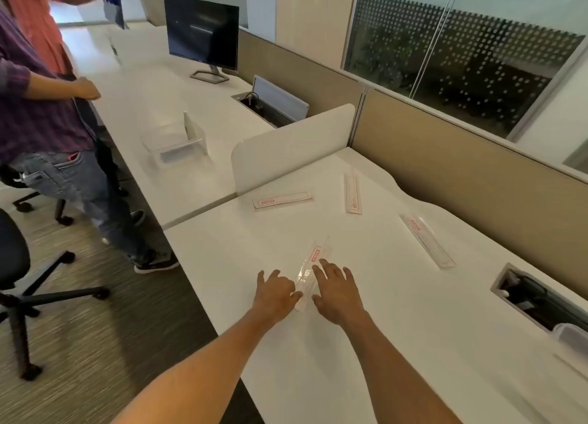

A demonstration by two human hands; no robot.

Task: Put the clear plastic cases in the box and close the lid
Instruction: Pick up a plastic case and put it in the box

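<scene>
A long clear plastic case (313, 264) with a red label lies on the white desk (366, 344) in front of me. My left hand (276, 293) touches its left side with thumb and fingers. My right hand (337, 291) rests against its right side, fingers spread and straight. Three more clear cases lie farther off: one (281, 200) by the divider, one (352, 194) behind it, one (428, 240) to the right. The clear box (178, 145) stands on the neighbouring desk, its lid upright.
A white divider panel (292, 147) separates the two desks. Two people stand at the left beside the far desk, near office chairs (19, 283). A monitor (203, 35) stands at the back. Cable hatches (537, 299) sit in both desks.
</scene>
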